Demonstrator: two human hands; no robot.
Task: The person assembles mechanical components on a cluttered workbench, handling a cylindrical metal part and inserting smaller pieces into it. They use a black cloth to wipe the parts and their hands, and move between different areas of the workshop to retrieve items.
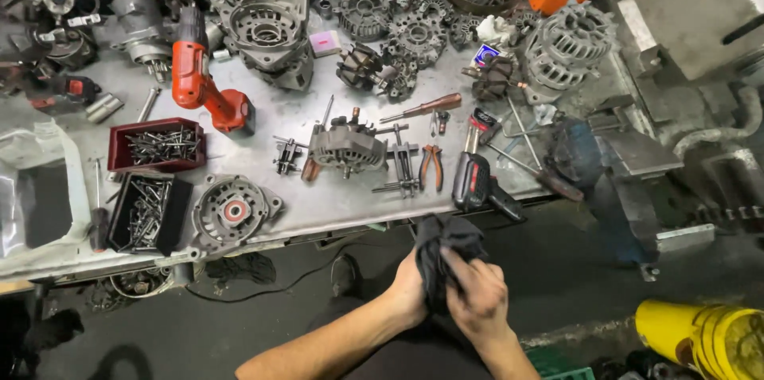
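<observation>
Below workbench (318, 205) | black rag (442, 249) between hands | left (410, 288), right (477, 296) both clutching it

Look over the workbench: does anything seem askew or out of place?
The black cordless tool overhangs the bench's front edge, just above both hands, left hand and right hand, which grip a dark rag.

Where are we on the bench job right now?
Looks done: an alternator sits partly stripped on the workbench, pullers and pliers beside it. In hand: both hands, left hand and right hand, rub a dark rag. Left: loose housings and rotors lie unassembled.
</observation>
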